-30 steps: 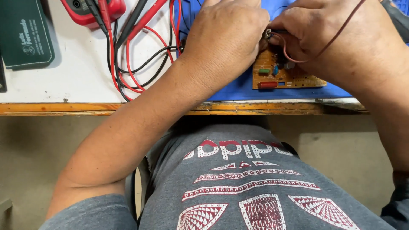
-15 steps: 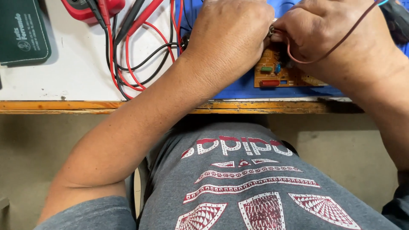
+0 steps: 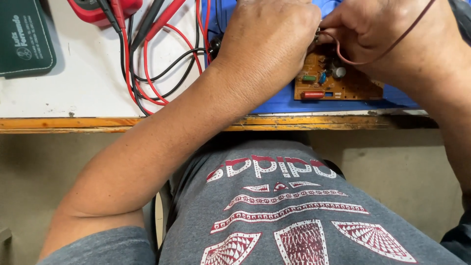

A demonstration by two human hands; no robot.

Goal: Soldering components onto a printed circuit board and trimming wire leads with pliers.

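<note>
The circuit board [image 3: 338, 84] is set near the table edge [image 3: 147, 122]; the left hand [image 3: 267, 37] and right hand [image 3: 387, 29] are curled together above it, their grip unclear.

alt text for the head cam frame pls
Seated person's left hand and right hand work together over a brown circuit board on a blue mat, a thin dark red wire looping across the right hand. Red and black test leads lie left.

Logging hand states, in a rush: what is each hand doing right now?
Left hand: curled over the circuit board; what it grips cannot be told.
Right hand: closed at the board, thin dark red wire looping across it.
</note>
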